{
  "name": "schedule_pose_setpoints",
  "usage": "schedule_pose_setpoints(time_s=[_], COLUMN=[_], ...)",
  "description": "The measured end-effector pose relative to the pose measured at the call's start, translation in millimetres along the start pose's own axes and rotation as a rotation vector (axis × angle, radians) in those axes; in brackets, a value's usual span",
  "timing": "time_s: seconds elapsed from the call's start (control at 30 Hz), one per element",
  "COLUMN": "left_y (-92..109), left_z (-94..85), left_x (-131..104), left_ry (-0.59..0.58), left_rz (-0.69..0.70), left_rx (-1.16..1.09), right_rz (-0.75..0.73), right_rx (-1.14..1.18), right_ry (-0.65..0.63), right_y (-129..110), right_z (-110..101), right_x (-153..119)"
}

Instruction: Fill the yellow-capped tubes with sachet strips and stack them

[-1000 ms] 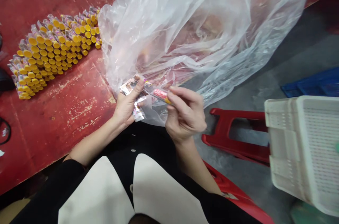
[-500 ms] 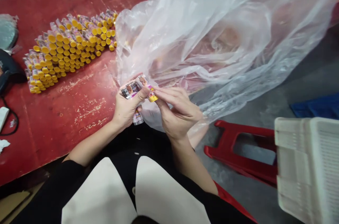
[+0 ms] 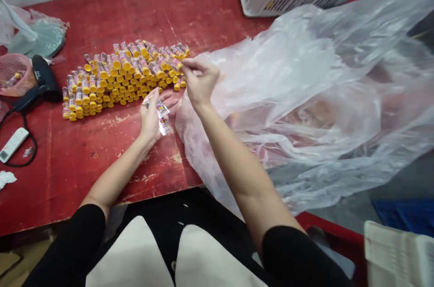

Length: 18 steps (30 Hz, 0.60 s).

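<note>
My left hand (image 3: 151, 115) is over the table, its thumb pressing several printed plastic sleeves (image 3: 162, 110) against the palm while the other fingers stretch out. Thumb and forefinger of my right hand (image 3: 201, 81) pinch the yellow end of a small tube (image 3: 177, 65) at the right end of the pile. That pile of yellow-capped tubes (image 3: 118, 80), wrapped in printed clear film, lies in stacked rows with the caps facing me. Just right of my right hand spreads a large clear plastic bag (image 3: 271, 79); its contents are blurred.
The red table (image 3: 84, 156) has a worn surface. At left are a black hair dryer (image 3: 45, 80), a pink basket (image 3: 16, 68), a white remote-like device (image 3: 14, 144) and a cord. A white crate (image 3: 261, 7) stands at the back. Another pale crate (image 3: 396, 255) is low at right.
My right hand has moved forward from beside my left hand to the pile's right end, carrying a yellow-capped tube. My left hand has shifted forward with the sleeves. The view has tilted up.
</note>
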State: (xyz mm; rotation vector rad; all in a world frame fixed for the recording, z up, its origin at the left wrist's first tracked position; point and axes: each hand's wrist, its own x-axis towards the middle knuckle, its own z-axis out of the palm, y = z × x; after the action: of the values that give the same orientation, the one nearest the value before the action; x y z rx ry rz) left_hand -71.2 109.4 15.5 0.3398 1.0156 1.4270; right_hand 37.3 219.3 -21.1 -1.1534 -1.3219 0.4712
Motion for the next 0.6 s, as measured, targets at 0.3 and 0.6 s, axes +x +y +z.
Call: schedule_pose_setpoints(time_s=[0.3, 0.6], left_y=[7.0, -61.6], left_z=[-54.7, 27.5], left_x=[-25.7, -92.1], left_ry=[0.062, -0.528], left_rz=[-0.169, -0.456], left_rx=[0.092, 0.394], right_rz=[-0.184, 0.296], right_rx=[-0.201, -0.275], right_ry=[-0.11, 0.015], right_y=[-61.3, 29.9], right_z=[-84.2, -217.0], right_x=[-29.2, -75.6])
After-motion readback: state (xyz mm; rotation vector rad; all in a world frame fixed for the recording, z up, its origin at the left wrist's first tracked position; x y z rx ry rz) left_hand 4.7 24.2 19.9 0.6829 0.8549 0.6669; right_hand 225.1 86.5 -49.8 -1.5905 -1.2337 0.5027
